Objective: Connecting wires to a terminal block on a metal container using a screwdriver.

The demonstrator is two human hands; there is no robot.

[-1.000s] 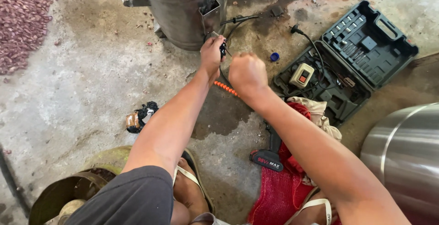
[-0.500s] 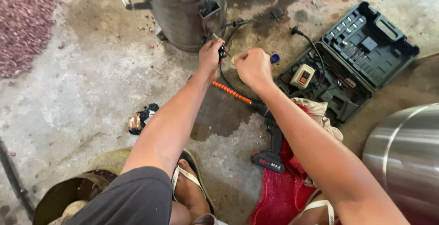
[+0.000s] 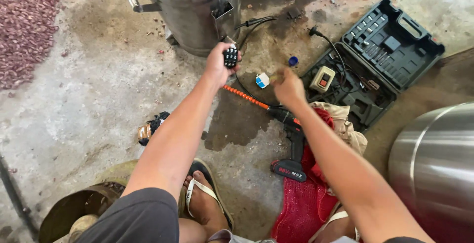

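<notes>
A small black switch block [image 3: 230, 57] sits in the person's left hand [image 3: 218, 65], gripped between thumb and curled fingers, held above the stained concrete floor [image 3: 89, 90] just in front of a steel drum [image 3: 190, 8]. A black cable [image 3: 247, 28] runs from the drum's base toward the block. The right hand [image 3: 288, 87] is loosely closed and blurred; whether it grips anything cannot be told. It hovers just right of a small white and blue box [image 3: 262, 80] lying on the floor, with a blue cap [image 3: 293, 61] a little farther off.

Below the hands, a cordless drill [image 3: 292, 147] lies on its side with a long orange flexible shaft [image 3: 245, 97] reaching left from its chuck. The drill rests partly on a red mesh sack [image 3: 303, 203] and beside a beige rag [image 3: 345, 124]. To the right, an open dark tool case [image 3: 390, 45] holds a beige charger [image 3: 323, 79]. A second steel vessel [image 3: 434, 164] fills the near right corner. Far left lies a heap of reddish beans [image 3: 24, 31]. Nearest, a sandalled foot [image 3: 205, 203] and a rusty round tin [image 3: 74, 208].
</notes>
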